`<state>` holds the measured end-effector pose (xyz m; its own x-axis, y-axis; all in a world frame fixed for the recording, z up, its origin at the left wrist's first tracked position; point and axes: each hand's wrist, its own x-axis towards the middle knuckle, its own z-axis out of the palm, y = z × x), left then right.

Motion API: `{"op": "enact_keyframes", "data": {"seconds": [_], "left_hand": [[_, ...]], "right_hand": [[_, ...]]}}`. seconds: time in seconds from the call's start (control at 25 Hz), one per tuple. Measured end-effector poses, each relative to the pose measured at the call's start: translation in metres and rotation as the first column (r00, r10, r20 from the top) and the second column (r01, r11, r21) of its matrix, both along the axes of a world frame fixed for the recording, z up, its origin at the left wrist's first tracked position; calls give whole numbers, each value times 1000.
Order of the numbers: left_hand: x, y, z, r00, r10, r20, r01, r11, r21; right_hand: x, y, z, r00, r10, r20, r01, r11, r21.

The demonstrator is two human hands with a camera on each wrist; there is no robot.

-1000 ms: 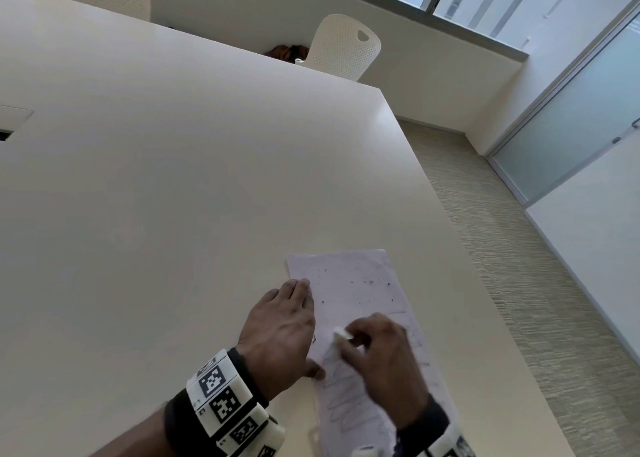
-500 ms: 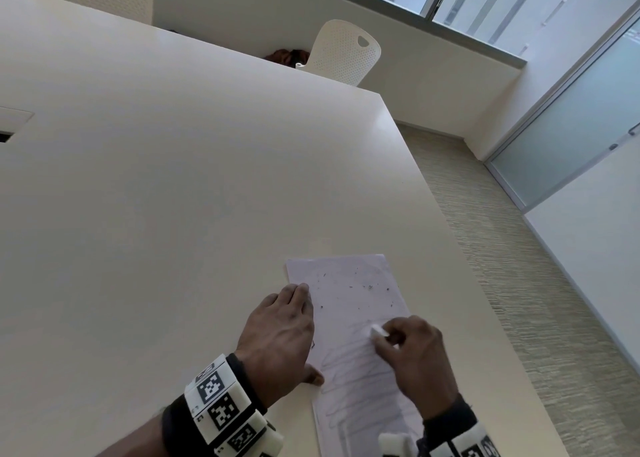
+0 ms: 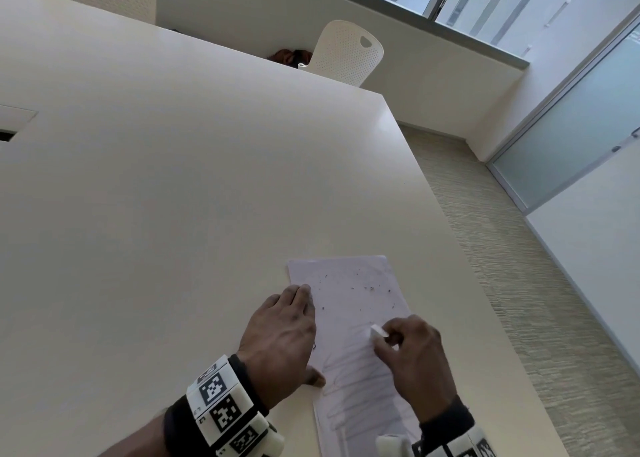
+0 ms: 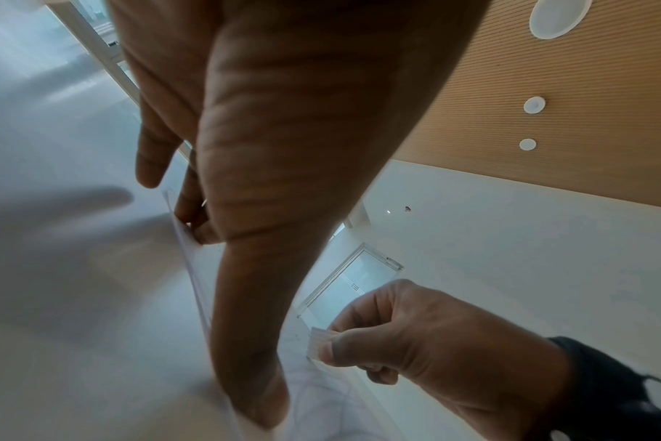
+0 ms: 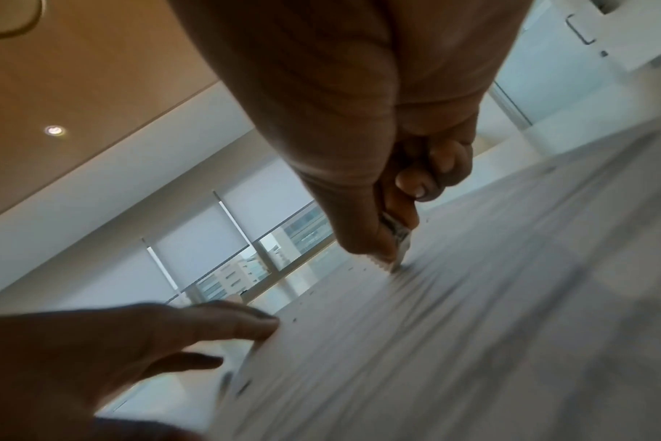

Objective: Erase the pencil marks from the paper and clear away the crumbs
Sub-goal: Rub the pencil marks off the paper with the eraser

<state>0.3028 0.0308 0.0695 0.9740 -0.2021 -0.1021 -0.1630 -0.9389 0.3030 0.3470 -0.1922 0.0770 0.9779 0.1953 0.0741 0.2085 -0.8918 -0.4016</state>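
Note:
A white sheet of paper [image 3: 349,294] lies on the cream table [image 3: 173,197] near its right edge. Faint pencil scribbles [image 3: 360,391] cover its near half, and dark eraser crumbs [image 3: 370,287] dot its far half. My left hand [image 3: 284,335] lies flat on the paper's left edge, fingers straight, thumb on the sheet. My right hand [image 3: 412,352] pinches a small white eraser [image 3: 378,332] and presses it to the paper at the scribbles' upper end. The eraser [image 5: 397,238] shows between thumb and fingers in the right wrist view, the left hand [image 5: 132,337] beside it. In the left wrist view, the right hand [image 4: 415,337] holds the eraser [image 4: 317,343].
The table's right edge [image 3: 460,259] runs close beside the paper, with carpeted floor [image 3: 536,318] below. White perforated chairs [image 3: 346,53] stand at the far side. A recessed panel [image 3: 14,124] sits at the table's left.
My right hand with the eraser has moved rightward and up the sheet across the scribbles. The left hand has stayed flat on the paper's left edge.

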Motion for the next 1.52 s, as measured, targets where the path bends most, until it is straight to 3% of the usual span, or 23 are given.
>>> {"op": "enact_keyframes", "data": {"seconds": [0.08, 0.2, 0.44, 0.6, 0.8, 0.96, 1.16, 1.32, 1.52], "left_hand": [[0, -1, 0, 1000, -1, 1, 1, 1000, -3], [0, 0, 2, 1000, 2, 9, -2, 1000, -9], [0, 0, 2, 1000, -2, -4, 2, 1000, -10], [0, 0, 1, 1000, 4, -3, -5, 1000, -18], [1, -1, 0, 1000, 4, -7, -4, 1000, -9], [1, -1, -1, 1000, 5, -1, -5, 1000, -9], [1, -1, -1, 1000, 2, -2, -2, 1000, -9], [1, -1, -2, 1000, 1, 11, 0, 1000, -5], [0, 0, -1, 1000, -5, -5, 5, 1000, -4]], "right_hand": [[-14, 16, -4, 998, 64, -2, -64, 998, -7], [-38, 40, -4, 966, 227, -120, -219, 973, 75], [16, -5, -1, 1000, -6, 23, 7, 1000, -18], [-9, 16, 0, 979, 187, -83, -183, 982, 52], [30, -6, 3, 999, 31, 12, -32, 999, 44], [1, 12, 1, 976, 205, -71, -202, 978, 47], [31, -1, 5, 999, 24, 38, -25, 1000, 16], [-1, 25, 0, 974, 217, -65, -214, 976, 48], [26, 6, 0, 998, 48, 33, -49, 998, 38]]}}
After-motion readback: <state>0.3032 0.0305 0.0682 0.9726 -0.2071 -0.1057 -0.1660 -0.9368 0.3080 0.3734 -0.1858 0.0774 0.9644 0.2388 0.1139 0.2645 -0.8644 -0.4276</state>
